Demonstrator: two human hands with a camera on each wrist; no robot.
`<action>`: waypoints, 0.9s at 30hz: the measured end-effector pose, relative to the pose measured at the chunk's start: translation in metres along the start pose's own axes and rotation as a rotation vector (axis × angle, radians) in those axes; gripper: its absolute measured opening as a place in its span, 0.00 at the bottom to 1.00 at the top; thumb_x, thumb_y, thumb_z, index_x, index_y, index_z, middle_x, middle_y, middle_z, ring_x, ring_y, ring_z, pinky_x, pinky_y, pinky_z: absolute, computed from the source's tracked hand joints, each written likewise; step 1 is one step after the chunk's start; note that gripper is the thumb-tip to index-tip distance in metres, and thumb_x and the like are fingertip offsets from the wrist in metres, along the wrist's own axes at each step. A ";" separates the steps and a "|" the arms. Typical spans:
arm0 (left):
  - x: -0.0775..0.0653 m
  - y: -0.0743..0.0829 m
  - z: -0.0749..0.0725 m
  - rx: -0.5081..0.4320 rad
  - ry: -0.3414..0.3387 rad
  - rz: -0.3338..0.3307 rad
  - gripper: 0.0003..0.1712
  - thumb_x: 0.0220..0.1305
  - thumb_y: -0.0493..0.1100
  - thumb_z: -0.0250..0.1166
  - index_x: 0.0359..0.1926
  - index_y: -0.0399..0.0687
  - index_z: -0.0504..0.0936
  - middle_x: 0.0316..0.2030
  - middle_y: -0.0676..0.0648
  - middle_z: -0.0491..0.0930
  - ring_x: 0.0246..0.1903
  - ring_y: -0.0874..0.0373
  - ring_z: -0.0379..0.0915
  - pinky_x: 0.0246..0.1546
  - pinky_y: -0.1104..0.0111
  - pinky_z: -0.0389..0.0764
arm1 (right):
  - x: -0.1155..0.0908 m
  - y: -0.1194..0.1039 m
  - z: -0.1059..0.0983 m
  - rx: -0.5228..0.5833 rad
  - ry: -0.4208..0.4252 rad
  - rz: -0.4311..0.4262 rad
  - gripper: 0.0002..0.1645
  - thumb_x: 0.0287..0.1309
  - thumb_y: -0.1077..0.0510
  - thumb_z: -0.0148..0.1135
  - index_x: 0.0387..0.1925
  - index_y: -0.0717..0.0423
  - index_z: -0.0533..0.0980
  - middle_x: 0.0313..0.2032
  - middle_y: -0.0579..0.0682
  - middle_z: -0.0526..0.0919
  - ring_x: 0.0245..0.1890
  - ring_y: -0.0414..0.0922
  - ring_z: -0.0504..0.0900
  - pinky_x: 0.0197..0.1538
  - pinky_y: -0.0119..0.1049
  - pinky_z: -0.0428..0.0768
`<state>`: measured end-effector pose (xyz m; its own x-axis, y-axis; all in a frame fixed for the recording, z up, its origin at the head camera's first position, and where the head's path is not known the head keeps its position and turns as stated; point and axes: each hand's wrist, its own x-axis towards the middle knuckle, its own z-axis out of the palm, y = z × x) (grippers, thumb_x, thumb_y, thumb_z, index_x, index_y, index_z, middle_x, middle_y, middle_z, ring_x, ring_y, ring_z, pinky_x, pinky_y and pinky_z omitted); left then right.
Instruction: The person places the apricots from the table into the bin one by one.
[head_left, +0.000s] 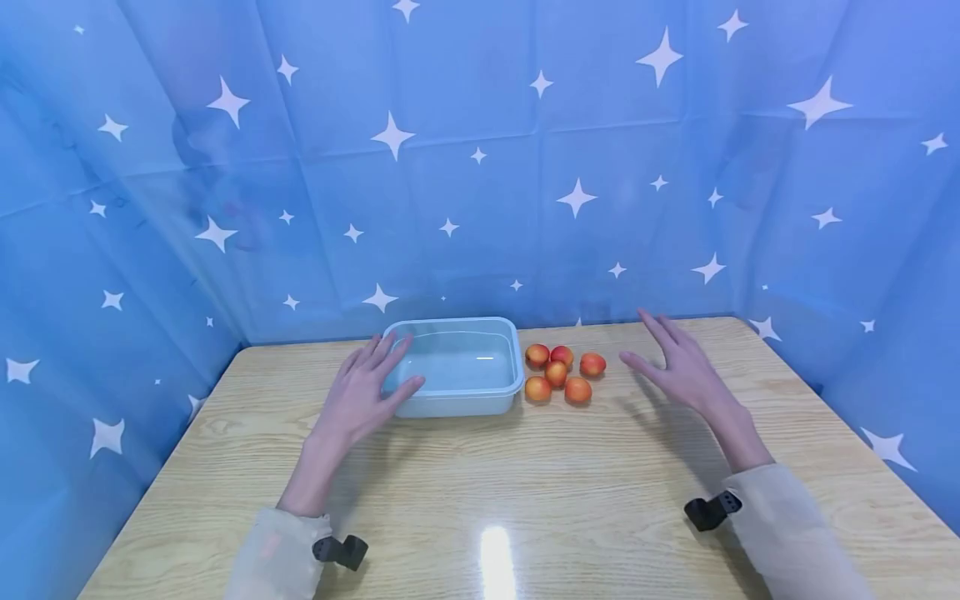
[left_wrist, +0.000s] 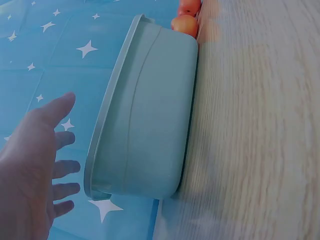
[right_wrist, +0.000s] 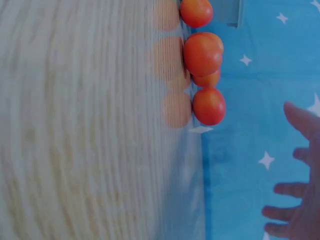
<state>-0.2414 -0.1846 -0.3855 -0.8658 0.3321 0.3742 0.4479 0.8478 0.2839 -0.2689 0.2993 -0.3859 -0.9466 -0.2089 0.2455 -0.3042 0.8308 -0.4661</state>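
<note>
Both hover, fingers (head_left: 392,360) spread apart: left hand (head_left: 364,389) by the tub (head_left: 456,406), right hand (head_left: 686,373) near fruit (head_left: 556,373).

White glare (head_left: 497,562) streaks the brightly lit table (head_left: 525,467); wrist views look dimmer.

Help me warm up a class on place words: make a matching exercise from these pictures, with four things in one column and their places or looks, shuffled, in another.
Things:
1. plastic tub
2. six red-orange fruits
3. left hand
4. right hand

Places or looks:
A. between the tub and the right hand
B. raised, to the right of the fruits
C. light blue, with an open top
D. at the tub's left end

Pairs: 1-C, 2-A, 3-D, 4-B
</note>
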 end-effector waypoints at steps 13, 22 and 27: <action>-0.001 -0.001 0.010 -0.088 0.047 0.141 0.39 0.71 0.61 0.60 0.76 0.53 0.64 0.71 0.40 0.66 0.69 0.38 0.63 0.69 0.43 0.58 | 0.006 0.007 0.015 0.146 0.018 -0.059 0.47 0.71 0.42 0.59 0.79 0.55 0.51 0.75 0.66 0.54 0.73 0.69 0.54 0.68 0.69 0.54; -0.003 0.001 0.016 -0.128 0.058 0.165 0.40 0.68 0.59 0.66 0.74 0.49 0.67 0.67 0.41 0.72 0.64 0.39 0.69 0.66 0.45 0.64 | 0.012 0.008 0.028 0.195 -0.015 -0.060 0.42 0.72 0.46 0.60 0.77 0.58 0.57 0.70 0.68 0.64 0.65 0.71 0.66 0.62 0.67 0.66; -0.003 0.001 0.020 -0.138 0.085 0.194 0.37 0.66 0.56 0.69 0.71 0.46 0.71 0.63 0.41 0.76 0.62 0.41 0.73 0.64 0.46 0.67 | 0.017 0.006 0.033 0.215 -0.027 -0.087 0.39 0.71 0.49 0.61 0.75 0.59 0.60 0.70 0.67 0.65 0.64 0.70 0.69 0.63 0.66 0.67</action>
<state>-0.2427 -0.1767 -0.4037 -0.7416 0.4418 0.5049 0.6349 0.7054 0.3151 -0.2898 0.2837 -0.4120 -0.9176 -0.2909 0.2709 -0.3974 0.6806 -0.6155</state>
